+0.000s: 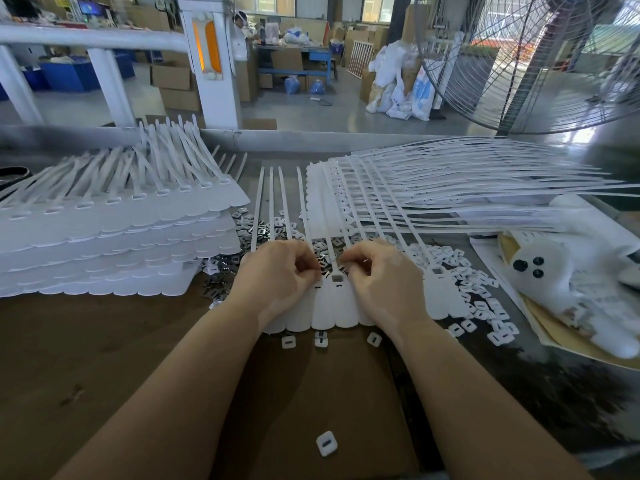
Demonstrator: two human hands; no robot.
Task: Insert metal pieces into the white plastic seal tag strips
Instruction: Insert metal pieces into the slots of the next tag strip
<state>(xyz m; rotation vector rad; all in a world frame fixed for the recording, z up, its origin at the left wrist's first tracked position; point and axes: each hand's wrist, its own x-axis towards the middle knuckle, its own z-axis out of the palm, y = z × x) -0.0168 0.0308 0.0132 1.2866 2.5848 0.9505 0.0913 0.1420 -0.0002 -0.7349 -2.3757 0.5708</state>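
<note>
My left hand (277, 271) and right hand (379, 275) curled, holdings unclear | seal strip (335, 299) light, floppy: pin head | metal pieces (221, 271) tiny, slippery: pinch edges

two bare hands, left (280, 275) and right (384, 282); one row of joined white plastic seal tags (332, 306) beneath them; two large piles of white tag strips (114, 230); three white square caps (288, 341) by its near edge; one more (326, 443) nearer; one wire-caged fan (540, 57); small metal pieces (221, 271) too many to count
</note>
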